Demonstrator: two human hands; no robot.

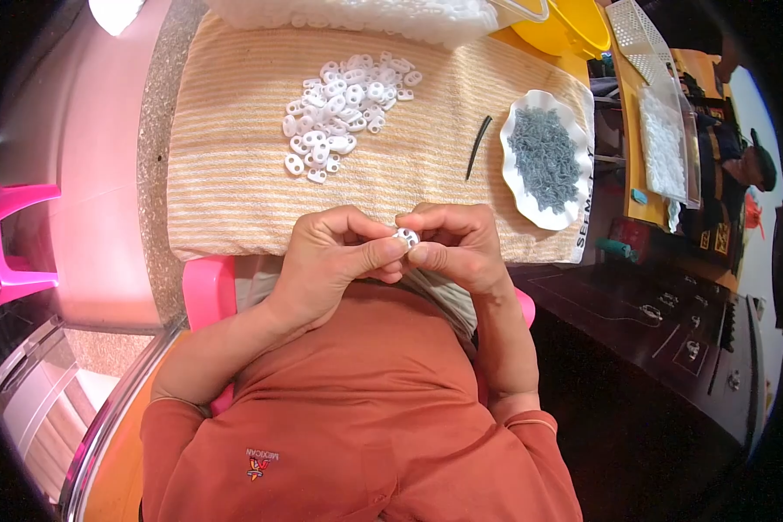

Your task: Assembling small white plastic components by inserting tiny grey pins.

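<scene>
In front of my body, just past the near edge of a striped towel (pixel 235 200), I pinch a small white plastic piece with two holes (pixel 407 236). My left hand (pixel 344 250) grips it from the left with thumb and forefinger. From the right, my right hand (pixel 458 245) closes thumb and fingers on the same piece. A loose pile of similar white two-holed pieces (pixel 339 109) lies beyond on the towel. To the right stands a white scalloped dish (pixel 515 196) full of small grey parts (pixel 544 157), too fine to make out. Between them lies a thin, curved black stick (pixel 477 150).
A clear container of white pieces (pixel 365 16) borders the towel's far side, with a yellow basin (pixel 574 30) at its right. Another clear box (pixel 665 143) stands further right, near a person (pixel 739 165). A pink plastic stool (pixel 17 248) is at far left.
</scene>
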